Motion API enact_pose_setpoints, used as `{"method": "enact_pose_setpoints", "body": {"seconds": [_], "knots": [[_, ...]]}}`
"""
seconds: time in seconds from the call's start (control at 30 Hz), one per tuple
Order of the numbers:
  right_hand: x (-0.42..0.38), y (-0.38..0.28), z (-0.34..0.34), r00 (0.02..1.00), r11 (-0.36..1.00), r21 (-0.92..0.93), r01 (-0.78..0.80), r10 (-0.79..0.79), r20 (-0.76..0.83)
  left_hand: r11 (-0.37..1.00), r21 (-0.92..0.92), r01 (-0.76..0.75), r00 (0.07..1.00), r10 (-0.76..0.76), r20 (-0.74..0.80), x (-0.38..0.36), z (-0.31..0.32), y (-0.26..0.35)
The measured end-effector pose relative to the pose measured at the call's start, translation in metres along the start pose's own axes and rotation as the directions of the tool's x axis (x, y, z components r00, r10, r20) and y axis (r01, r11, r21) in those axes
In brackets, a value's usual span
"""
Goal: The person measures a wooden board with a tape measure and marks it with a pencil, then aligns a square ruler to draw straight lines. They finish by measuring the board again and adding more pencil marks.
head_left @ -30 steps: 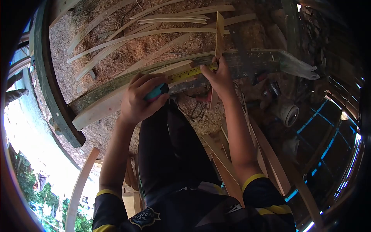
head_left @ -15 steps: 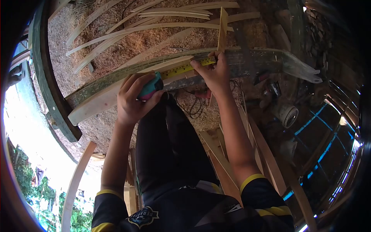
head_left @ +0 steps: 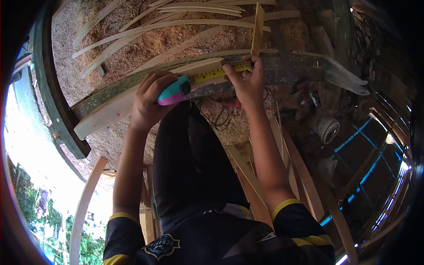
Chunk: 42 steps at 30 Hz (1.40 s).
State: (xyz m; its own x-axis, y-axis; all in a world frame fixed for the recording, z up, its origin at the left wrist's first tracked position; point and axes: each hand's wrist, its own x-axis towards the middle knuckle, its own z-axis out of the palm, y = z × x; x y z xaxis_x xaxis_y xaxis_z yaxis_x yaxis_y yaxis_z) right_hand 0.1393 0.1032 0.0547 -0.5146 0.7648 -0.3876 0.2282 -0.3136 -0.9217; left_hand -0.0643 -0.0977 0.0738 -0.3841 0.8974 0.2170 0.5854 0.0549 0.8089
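My left hand [head_left: 146, 101] is wrapped round the teal and pink case of a tape measure [head_left: 175, 92]. From the case, a yellow blade [head_left: 207, 76] runs out to the right over a pale wooden board [head_left: 104, 115]. My right hand [head_left: 248, 88] pinches the far end of the blade between thumb and fingers. A thin wooden slat [head_left: 257, 31] rises just beyond those fingertips, overlapping them in this view. The pale board lies along a weathered greenish beam [head_left: 302, 68] that crosses in front of my legs.
Several thin curved wood strips [head_left: 176, 25] lie on the shavings-covered ground ahead. A dark upright beam [head_left: 53, 88] stands at left. Power tools [head_left: 313, 99] and a pale round container [head_left: 327, 130] sit at right. More planks [head_left: 304, 176] lie beside my legs.
The tape case has tilted in my left hand, showing more of its pink side, and shifted slightly right. My right hand keeps its pinch on the blade.
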Motion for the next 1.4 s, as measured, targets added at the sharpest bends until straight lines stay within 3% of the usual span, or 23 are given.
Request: {"method": "enact_pose_setpoints", "body": {"seconds": [0.23, 0.3, 0.4, 0.5, 0.9, 1.13, 1.4], "knots": [[-0.004, 0.010, 0.005, 0.995, 0.994, -0.066, 0.093, -0.096, -0.041, 1.000, 0.003, 0.009, 1.000, -0.009, 0.011, -0.002, 0.000, -0.002], [-0.005, 0.012, 0.005, 0.980, 0.936, -0.312, 0.163, -0.190, -0.057, 1.000, 0.002, 0.015, 1.000, -0.015, 0.014, -0.002, 0.000, -0.003], [-0.008, 0.012, 0.009, 0.948, 0.876, -0.406, 0.261, -0.313, -0.065, 1.000, 0.001, 0.006, 1.000, -0.006, 0.004, -0.003, 0.001, -0.004], [-0.011, 0.002, 0.013, 0.939, 0.815, -0.523, 0.248, -0.334, -0.076, 1.000, -0.016, 0.020, 1.000, -0.020, 0.006, -0.003, -0.001, -0.005], [-0.018, 0.010, 0.028, 0.853, 0.634, -0.690, 0.349, -0.519, -0.046, 1.000, -0.015, 0.018, 1.000, -0.018, -0.004, -0.001, 0.001, -0.004], [-0.025, 0.018, 0.026, 0.855, 0.682, -0.606, 0.409, -0.518, -0.006, 1.000, -0.014, 0.020, 1.000, -0.020, -0.019, -0.002, 0.003, -0.005], [-0.025, 0.002, 0.038, 0.905, 0.789, -0.564, 0.242, -0.393, -0.161, 1.000, -0.016, 0.024, 1.000, -0.025, -0.019, -0.002, 0.003, -0.003]]}}
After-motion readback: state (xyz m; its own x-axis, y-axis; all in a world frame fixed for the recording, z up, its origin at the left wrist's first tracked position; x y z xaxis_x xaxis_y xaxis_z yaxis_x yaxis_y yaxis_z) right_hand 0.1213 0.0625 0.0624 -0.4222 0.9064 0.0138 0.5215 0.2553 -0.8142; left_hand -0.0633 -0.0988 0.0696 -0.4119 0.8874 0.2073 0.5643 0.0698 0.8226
